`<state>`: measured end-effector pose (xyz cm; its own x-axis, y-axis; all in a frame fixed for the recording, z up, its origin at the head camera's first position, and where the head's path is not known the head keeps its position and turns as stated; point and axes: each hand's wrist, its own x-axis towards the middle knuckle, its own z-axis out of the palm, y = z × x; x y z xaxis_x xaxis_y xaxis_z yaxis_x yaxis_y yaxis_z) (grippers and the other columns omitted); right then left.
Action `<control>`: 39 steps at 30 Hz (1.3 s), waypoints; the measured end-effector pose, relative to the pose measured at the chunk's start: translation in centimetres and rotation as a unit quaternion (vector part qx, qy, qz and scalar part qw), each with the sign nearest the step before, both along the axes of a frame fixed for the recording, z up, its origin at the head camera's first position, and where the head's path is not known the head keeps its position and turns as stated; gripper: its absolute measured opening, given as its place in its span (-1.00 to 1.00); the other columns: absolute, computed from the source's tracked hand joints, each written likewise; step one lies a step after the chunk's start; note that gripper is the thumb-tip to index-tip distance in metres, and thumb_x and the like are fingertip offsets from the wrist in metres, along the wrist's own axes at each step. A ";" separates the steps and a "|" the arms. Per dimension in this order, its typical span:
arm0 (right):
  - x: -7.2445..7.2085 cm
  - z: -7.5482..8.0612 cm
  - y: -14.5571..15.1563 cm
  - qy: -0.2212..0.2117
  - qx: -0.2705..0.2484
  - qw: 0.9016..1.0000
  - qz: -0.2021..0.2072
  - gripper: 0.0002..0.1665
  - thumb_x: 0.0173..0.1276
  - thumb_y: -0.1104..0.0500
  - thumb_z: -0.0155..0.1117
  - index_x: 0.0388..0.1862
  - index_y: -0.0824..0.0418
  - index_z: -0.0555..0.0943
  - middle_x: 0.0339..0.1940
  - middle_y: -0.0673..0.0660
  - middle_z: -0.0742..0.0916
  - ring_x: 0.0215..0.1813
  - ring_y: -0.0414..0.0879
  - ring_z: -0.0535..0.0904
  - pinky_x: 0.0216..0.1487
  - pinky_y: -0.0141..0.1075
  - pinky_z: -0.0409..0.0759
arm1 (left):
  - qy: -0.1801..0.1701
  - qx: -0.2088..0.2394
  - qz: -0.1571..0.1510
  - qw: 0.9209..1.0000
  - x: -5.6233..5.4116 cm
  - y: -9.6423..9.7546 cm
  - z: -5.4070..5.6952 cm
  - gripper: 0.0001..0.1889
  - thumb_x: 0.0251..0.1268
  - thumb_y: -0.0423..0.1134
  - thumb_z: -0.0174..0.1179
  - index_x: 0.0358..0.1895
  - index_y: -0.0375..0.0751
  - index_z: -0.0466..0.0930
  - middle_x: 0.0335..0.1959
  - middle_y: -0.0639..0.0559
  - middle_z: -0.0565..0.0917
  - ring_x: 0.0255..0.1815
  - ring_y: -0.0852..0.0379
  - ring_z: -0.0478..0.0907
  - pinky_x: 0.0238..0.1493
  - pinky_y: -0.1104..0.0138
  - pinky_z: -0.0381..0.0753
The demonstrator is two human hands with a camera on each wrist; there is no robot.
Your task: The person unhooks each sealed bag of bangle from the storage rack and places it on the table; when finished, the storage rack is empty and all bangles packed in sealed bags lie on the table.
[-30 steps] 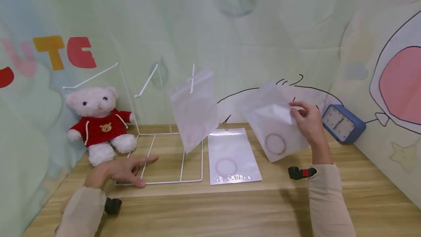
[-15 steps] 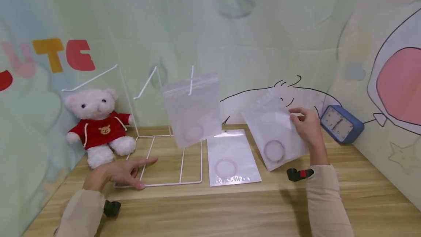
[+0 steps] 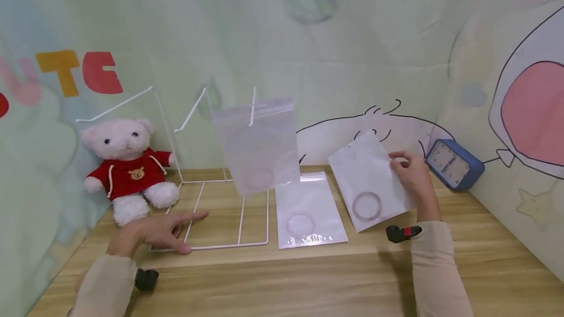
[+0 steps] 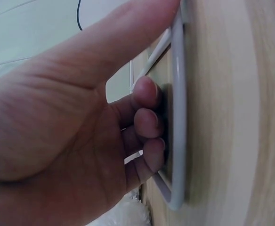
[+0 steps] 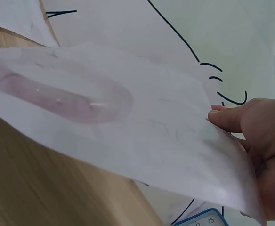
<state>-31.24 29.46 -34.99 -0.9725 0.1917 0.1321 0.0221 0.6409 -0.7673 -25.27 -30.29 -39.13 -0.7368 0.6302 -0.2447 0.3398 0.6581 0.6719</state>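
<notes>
In the head view my right hand (image 3: 414, 176) pinches the side edge of a translucent zip bag (image 3: 367, 170) and holds it tilted, with a pinkish bangle (image 3: 379, 206) in its lower part. The right wrist view shows thumb and fingertips on the edge of this bag (image 5: 161, 141). My left hand (image 3: 158, 231) rests on the base of a white wire rack (image 3: 268, 214), thumb pressing the front rod, index finger straight, other fingers bent. A second bangle bag (image 3: 260, 146) hangs from the rack's right hook (image 3: 253, 106). A third bag (image 3: 313, 204) lies flat beside the rack.
A white teddy bear (image 3: 136, 175) in a red sweater sits left of the rack, under its left hook (image 3: 114, 106). The middle hook (image 3: 190, 111) bears nothing. A blue clock (image 3: 454, 164) stands at the right wall. Printed cloth backs the wooden table (image 3: 282, 283).
The hanging bag has swung round to face me more squarely. The bag in my right hand has turned and sunk slightly. My left hand keeps its place on the rack.
</notes>
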 end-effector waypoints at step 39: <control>0.1 -2.2 2.9 -0.235 0.023 0.965 0.113 -0.50 0.50 0.34 0.09 0.36 0.46 0.33 -0.11 0.36 0.70 -0.14 0.10 0.67 -0.08 -0.06 0.62 | -0.003 -0.003 0.016 1.000 0.2 -0.1 0.0 -0.06 0.17 -0.08 0.45 0.55 -0.27 0.15 -0.39 0.02 0.35 -0.41 0.15 0.28 -0.41 0.34 0.27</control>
